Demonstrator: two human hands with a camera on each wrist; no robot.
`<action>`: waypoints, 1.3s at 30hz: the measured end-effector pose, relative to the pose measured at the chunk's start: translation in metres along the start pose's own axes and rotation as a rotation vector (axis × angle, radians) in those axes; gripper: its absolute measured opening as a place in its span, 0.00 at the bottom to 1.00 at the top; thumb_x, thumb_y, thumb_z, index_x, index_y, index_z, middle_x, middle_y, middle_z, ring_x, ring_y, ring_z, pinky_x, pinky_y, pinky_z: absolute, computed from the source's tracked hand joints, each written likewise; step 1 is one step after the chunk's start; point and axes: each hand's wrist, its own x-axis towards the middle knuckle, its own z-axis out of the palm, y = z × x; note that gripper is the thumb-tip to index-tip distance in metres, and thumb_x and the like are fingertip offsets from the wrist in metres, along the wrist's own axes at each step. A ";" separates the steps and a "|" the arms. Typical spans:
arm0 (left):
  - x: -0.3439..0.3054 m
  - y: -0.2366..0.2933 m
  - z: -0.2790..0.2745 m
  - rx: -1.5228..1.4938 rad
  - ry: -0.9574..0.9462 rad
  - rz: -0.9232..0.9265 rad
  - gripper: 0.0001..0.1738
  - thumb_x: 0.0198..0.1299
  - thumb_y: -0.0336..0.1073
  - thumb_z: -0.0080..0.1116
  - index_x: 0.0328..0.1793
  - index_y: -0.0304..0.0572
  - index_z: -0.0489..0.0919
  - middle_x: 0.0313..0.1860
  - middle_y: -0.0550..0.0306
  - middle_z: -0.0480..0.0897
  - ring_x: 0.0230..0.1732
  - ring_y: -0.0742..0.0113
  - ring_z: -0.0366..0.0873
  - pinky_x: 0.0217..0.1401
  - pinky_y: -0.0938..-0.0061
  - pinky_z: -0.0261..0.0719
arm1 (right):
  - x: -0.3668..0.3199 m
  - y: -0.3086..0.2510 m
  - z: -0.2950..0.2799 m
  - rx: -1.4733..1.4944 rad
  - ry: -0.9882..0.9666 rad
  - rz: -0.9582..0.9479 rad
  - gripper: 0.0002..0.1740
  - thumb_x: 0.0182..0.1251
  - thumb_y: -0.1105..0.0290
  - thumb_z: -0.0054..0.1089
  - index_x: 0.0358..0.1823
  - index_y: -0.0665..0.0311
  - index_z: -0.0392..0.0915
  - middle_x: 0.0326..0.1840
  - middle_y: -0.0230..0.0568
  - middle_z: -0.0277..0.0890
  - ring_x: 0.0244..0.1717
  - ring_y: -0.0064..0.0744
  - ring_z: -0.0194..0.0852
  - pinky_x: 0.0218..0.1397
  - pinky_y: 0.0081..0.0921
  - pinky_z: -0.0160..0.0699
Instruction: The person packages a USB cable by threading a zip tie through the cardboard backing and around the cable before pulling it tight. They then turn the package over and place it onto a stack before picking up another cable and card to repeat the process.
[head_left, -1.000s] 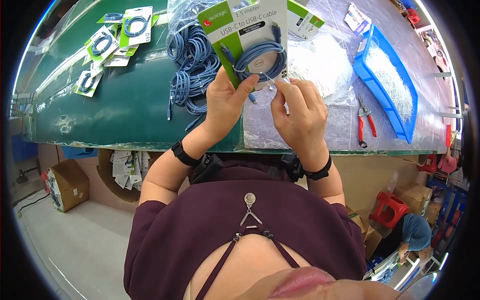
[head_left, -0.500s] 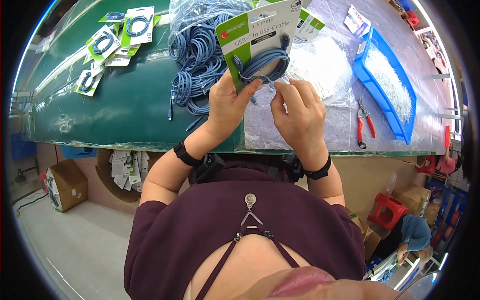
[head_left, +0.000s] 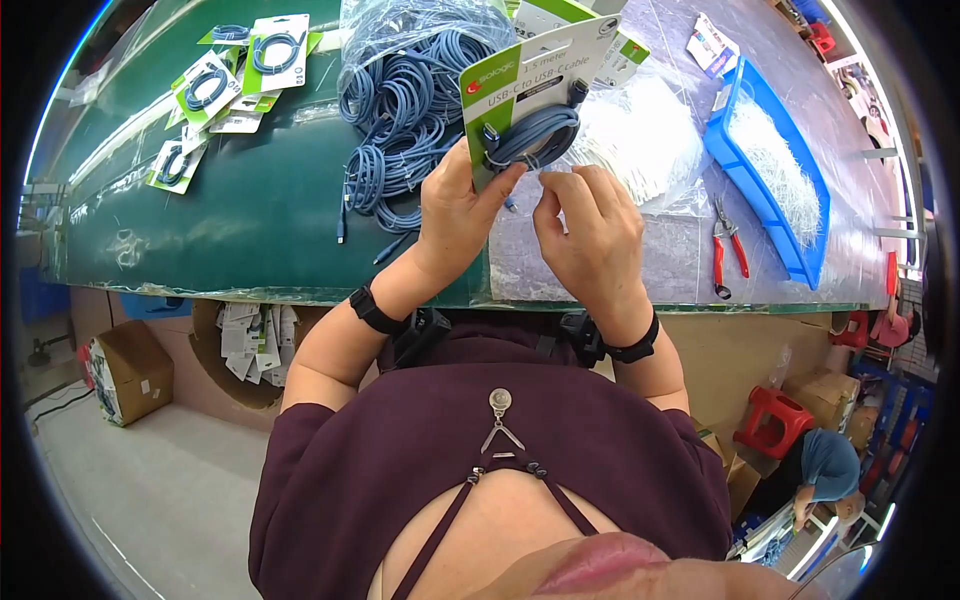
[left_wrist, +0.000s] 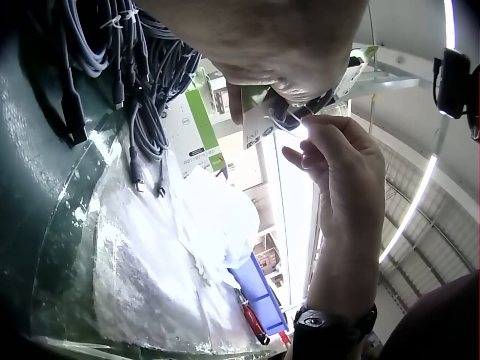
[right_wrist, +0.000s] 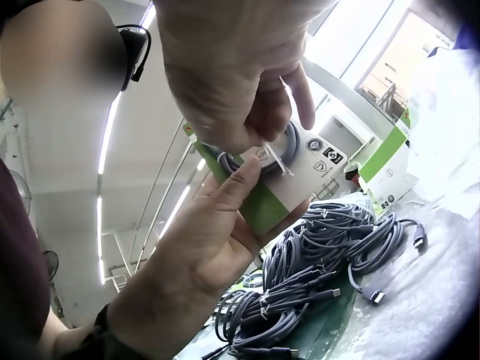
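Observation:
A green and white cable card (head_left: 530, 80) stands tilted in my left hand (head_left: 452, 215), the thumb in front on its lower edge. On the card's front lies a coiled blue cable (head_left: 540, 135). My right hand (head_left: 595, 230) is at the card's lower right, thumb and forefinger pinching the end of a thin white tie. In the right wrist view the white tie (right_wrist: 277, 159) crosses the coil beside the left thumb. The left wrist view shows the right hand (left_wrist: 345, 165) with its fingertips together at the tie.
Loose coiled cables (head_left: 395, 100) lie left of the card, partly under clear plastic. Carded cables (head_left: 205, 88) are at the far left. To the right are a bag of white ties (head_left: 650, 140), red-handled cutters (head_left: 730, 245) and a blue tray (head_left: 735, 150).
The card has moved to the right and slightly down, and has turned more edge-on. My right hand has shifted slightly left with the tie.

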 end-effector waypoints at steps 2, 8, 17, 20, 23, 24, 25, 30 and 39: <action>0.000 -0.003 0.000 -0.015 0.002 0.004 0.21 0.56 0.27 0.67 0.56 0.35 0.74 0.41 0.49 0.82 0.36 0.61 0.82 0.38 0.73 0.78 | 0.000 0.000 0.000 -0.009 -0.002 0.008 0.10 0.47 0.84 0.61 0.33 0.65 0.77 0.27 0.42 0.73 0.31 0.43 0.77 0.34 0.33 0.76; -0.001 -0.004 -0.001 -0.033 0.012 -0.002 0.22 0.56 0.27 0.67 0.56 0.35 0.74 0.41 0.49 0.82 0.36 0.60 0.82 0.38 0.73 0.78 | 0.002 0.000 0.003 -0.004 0.010 0.006 0.10 0.47 0.84 0.61 0.33 0.65 0.77 0.26 0.41 0.72 0.28 0.41 0.75 0.33 0.33 0.74; -0.002 -0.005 -0.002 -0.117 -0.005 -0.069 0.19 0.55 0.26 0.67 0.53 0.35 0.76 0.38 0.50 0.83 0.34 0.63 0.81 0.37 0.74 0.78 | 0.001 0.000 0.003 0.004 0.000 0.011 0.10 0.47 0.84 0.61 0.33 0.65 0.77 0.26 0.40 0.73 0.27 0.40 0.73 0.31 0.33 0.72; -0.001 -0.003 0.000 -0.020 0.035 0.064 0.17 0.56 0.26 0.67 0.51 0.35 0.77 0.36 0.52 0.82 0.31 0.70 0.79 0.35 0.77 0.77 | 0.003 -0.001 0.001 0.018 -0.010 0.029 0.10 0.48 0.84 0.61 0.33 0.65 0.77 0.26 0.40 0.72 0.27 0.40 0.73 0.31 0.33 0.72; -0.003 -0.004 -0.003 -0.129 0.031 -0.034 0.16 0.55 0.26 0.67 0.50 0.34 0.78 0.35 0.54 0.82 0.31 0.73 0.78 0.34 0.78 0.76 | 0.001 0.003 0.003 0.047 0.023 0.080 0.10 0.49 0.84 0.61 0.33 0.65 0.77 0.26 0.40 0.72 0.26 0.40 0.73 0.31 0.32 0.72; -0.003 -0.004 -0.004 -0.183 0.029 -0.084 0.15 0.55 0.26 0.67 0.49 0.34 0.78 0.35 0.55 0.82 0.31 0.75 0.77 0.34 0.79 0.75 | 0.001 0.004 0.003 0.062 0.039 0.105 0.10 0.50 0.84 0.62 0.34 0.65 0.77 0.26 0.40 0.72 0.26 0.39 0.73 0.31 0.32 0.72; -0.003 -0.003 -0.003 -0.183 0.029 -0.084 0.15 0.55 0.26 0.67 0.49 0.34 0.78 0.35 0.55 0.82 0.31 0.75 0.77 0.34 0.79 0.75 | 0.001 0.003 0.003 0.062 0.039 0.105 0.10 0.50 0.84 0.62 0.34 0.65 0.77 0.26 0.40 0.72 0.26 0.39 0.73 0.31 0.32 0.72; -0.004 0.000 -0.002 -0.163 0.036 -0.042 0.15 0.55 0.26 0.68 0.47 0.34 0.78 0.35 0.57 0.82 0.31 0.77 0.76 0.33 0.79 0.75 | 0.002 0.000 0.001 0.067 0.005 0.057 0.10 0.51 0.84 0.63 0.35 0.65 0.76 0.26 0.40 0.72 0.26 0.37 0.73 0.30 0.31 0.72; -0.005 -0.003 -0.004 -0.127 0.043 -0.023 0.16 0.54 0.25 0.69 0.48 0.34 0.78 0.37 0.54 0.83 0.32 0.71 0.79 0.34 0.77 0.76 | 0.001 0.003 0.007 0.051 0.039 0.079 0.11 0.50 0.84 0.63 0.34 0.65 0.76 0.26 0.38 0.72 0.27 0.36 0.73 0.30 0.30 0.72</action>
